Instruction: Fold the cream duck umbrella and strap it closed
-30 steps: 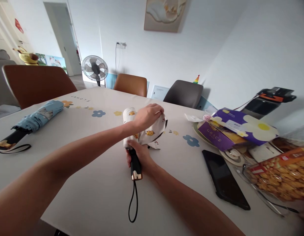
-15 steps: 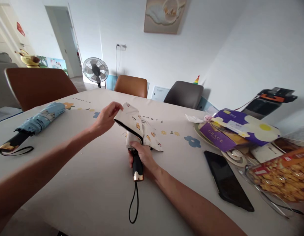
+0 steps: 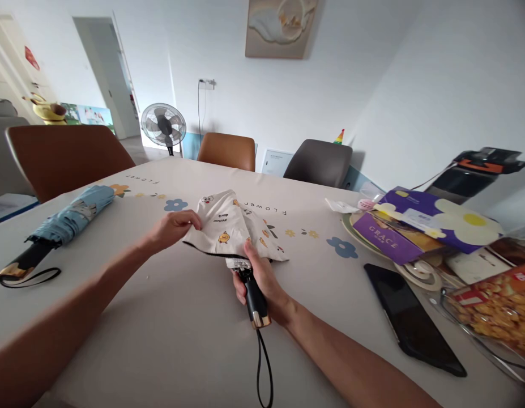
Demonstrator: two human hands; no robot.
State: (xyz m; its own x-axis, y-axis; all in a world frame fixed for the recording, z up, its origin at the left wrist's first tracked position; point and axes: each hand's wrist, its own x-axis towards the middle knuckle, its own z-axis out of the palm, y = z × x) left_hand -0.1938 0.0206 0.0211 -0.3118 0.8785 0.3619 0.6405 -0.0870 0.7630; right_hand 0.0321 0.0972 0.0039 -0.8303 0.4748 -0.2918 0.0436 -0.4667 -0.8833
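Observation:
A cream folding umbrella [image 3: 228, 229] with small yellow duck prints lies on the table in front of me. My right hand [image 3: 262, 280] is wrapped round its black handle [image 3: 256, 300], which has a gold end cap and a black wrist strap [image 3: 264, 368] trailing toward me. My left hand [image 3: 173, 226] pinches the left edge of the loose canopy cloth and holds it pulled out to the left, so a panel is spread flat.
A folded blue umbrella [image 3: 62, 221] lies at the left of the table [image 3: 160, 340]. A black phone [image 3: 409, 317], a purple box [image 3: 415, 224] on a plate and a snack bag [image 3: 495, 309] sit at the right. Chairs [image 3: 62, 158] stand round the far sides.
My left hand let go of the bunched canopy top, took the cloth's edge and drew it out to the left and down. The handle in my right hand shifted slightly right.

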